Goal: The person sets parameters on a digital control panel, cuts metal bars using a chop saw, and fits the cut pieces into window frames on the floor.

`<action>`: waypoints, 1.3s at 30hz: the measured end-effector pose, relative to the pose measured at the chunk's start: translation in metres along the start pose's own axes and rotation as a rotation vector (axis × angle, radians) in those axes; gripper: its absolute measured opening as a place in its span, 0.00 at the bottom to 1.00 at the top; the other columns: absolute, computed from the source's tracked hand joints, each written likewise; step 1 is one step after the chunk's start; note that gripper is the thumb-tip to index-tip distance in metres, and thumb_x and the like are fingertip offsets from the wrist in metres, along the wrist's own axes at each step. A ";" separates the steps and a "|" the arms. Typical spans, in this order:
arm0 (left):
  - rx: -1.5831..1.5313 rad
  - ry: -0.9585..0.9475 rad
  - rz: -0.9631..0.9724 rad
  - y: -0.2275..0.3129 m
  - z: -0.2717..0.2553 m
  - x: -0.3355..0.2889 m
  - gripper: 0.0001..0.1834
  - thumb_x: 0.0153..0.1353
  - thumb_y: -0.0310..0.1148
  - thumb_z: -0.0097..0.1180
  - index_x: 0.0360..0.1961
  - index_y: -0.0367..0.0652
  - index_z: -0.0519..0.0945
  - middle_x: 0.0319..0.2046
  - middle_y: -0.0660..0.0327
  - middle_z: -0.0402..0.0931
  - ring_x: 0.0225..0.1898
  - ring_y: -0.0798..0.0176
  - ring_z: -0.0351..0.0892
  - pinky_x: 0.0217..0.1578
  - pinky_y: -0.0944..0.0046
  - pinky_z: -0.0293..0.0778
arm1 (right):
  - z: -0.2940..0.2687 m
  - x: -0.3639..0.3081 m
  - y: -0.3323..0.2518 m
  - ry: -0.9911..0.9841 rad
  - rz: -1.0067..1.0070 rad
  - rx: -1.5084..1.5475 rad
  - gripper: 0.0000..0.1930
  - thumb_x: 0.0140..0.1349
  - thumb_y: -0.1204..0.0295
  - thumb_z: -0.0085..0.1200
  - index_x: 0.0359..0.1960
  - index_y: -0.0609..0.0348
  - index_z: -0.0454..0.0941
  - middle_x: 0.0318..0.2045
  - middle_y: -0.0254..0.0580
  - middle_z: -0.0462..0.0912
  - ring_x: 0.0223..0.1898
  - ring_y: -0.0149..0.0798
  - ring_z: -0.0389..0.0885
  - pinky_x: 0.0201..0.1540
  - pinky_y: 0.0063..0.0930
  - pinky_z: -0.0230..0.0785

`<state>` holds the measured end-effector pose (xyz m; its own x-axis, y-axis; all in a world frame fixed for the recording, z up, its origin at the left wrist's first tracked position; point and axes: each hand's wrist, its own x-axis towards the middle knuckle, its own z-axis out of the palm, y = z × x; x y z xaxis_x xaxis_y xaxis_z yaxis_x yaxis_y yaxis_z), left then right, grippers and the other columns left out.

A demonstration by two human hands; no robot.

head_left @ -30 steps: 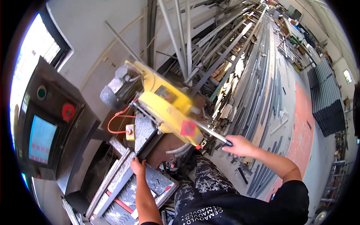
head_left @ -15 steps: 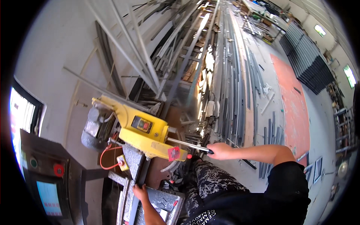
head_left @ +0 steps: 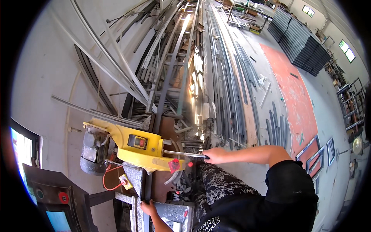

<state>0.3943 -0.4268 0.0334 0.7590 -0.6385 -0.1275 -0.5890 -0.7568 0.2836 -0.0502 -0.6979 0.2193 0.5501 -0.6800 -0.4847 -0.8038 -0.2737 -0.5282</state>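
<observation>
A yellow cut-off saw (head_left: pixel 150 149) with a grey motor (head_left: pixel 93 150) on its left side spans the middle left. From its right side sticks out a metal lever (head_left: pixel 181 153) with a dark grip. My right hand (head_left: pixel 217 155) is closed around that grip, arm stretched out to the right. Below the saw, my left hand (head_left: pixel 148 208) has its fingers curled over a long dark metal profile (head_left: pixel 146 220) lying on the saw bed (head_left: pixel 170 214). The profile runs up under the saw head, where the blade is hidden.
A control panel (head_left: pixel 50 193) with a screen stands at the lower left. An orange cable (head_left: pixel 104 181) loops beside the saw. Long metal profiles (head_left: pixel 224 96) cover the floor ahead. Pale bars (head_left: pixel 104 65) lean on the left wall. Stacked dark panels (head_left: pixel 297 40) stand at the far right.
My view has turned slightly, so the scene sits further left and the saw looks more level. Both hands keep their holds on the lever and the profile.
</observation>
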 end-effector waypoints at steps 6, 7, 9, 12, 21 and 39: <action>-0.020 0.043 0.018 -0.018 0.011 0.009 0.29 0.44 0.41 0.73 0.44 0.34 0.78 0.43 0.45 0.74 0.47 0.40 0.73 0.49 0.47 0.71 | 0.020 0.017 0.014 0.036 -0.030 0.002 0.14 0.59 0.62 0.57 0.39 0.59 0.74 0.28 0.52 0.81 0.31 0.57 0.81 0.35 0.51 0.73; -0.009 0.002 -0.013 -0.015 0.010 0.010 0.30 0.44 0.41 0.73 0.45 0.35 0.78 0.45 0.45 0.74 0.48 0.40 0.73 0.50 0.47 0.71 | 0.021 0.018 0.018 0.041 -0.040 -0.026 0.14 0.59 0.62 0.57 0.39 0.60 0.74 0.28 0.52 0.81 0.31 0.57 0.81 0.36 0.51 0.73; -0.073 -0.018 -0.014 -0.010 0.012 0.012 0.30 0.42 0.41 0.74 0.43 0.35 0.78 0.42 0.45 0.75 0.47 0.39 0.73 0.49 0.46 0.70 | 0.006 0.012 0.009 -0.008 -0.010 -0.039 0.14 0.59 0.62 0.57 0.38 0.60 0.74 0.28 0.52 0.81 0.31 0.56 0.82 0.36 0.50 0.74; -0.085 0.062 0.055 -0.020 0.011 0.007 0.29 0.38 0.40 0.75 0.38 0.34 0.78 0.38 0.44 0.75 0.42 0.38 0.74 0.45 0.45 0.71 | -0.049 -0.016 -0.048 -0.057 -0.019 -0.115 0.14 0.60 0.61 0.57 0.38 0.60 0.74 0.26 0.52 0.81 0.30 0.55 0.82 0.34 0.49 0.75; 0.135 -0.203 0.184 0.020 -0.017 -0.026 0.33 0.44 0.49 0.69 0.46 0.39 0.73 0.45 0.47 0.73 0.46 0.46 0.76 0.47 0.51 0.74 | -0.186 -0.030 -0.224 0.017 -0.362 -0.447 0.20 0.59 0.55 0.59 0.31 0.63 0.74 0.20 0.52 0.78 0.26 0.55 0.80 0.31 0.44 0.73; -0.259 -0.501 -0.177 0.079 -0.116 -0.288 0.30 0.51 0.60 0.61 0.35 0.42 0.75 0.29 0.51 0.81 0.35 0.44 0.82 0.35 0.47 0.76 | -0.260 0.026 -0.290 0.094 -0.542 -0.506 0.18 0.66 0.70 0.50 0.57 0.57 0.74 0.32 0.31 0.75 0.24 0.20 0.66 0.24 0.15 0.58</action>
<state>0.1616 -0.2866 0.2024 0.5789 -0.5418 -0.6094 -0.3306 -0.8391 0.4320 0.1378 -0.8132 0.5414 0.8954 -0.4095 -0.1745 -0.4439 -0.8514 -0.2795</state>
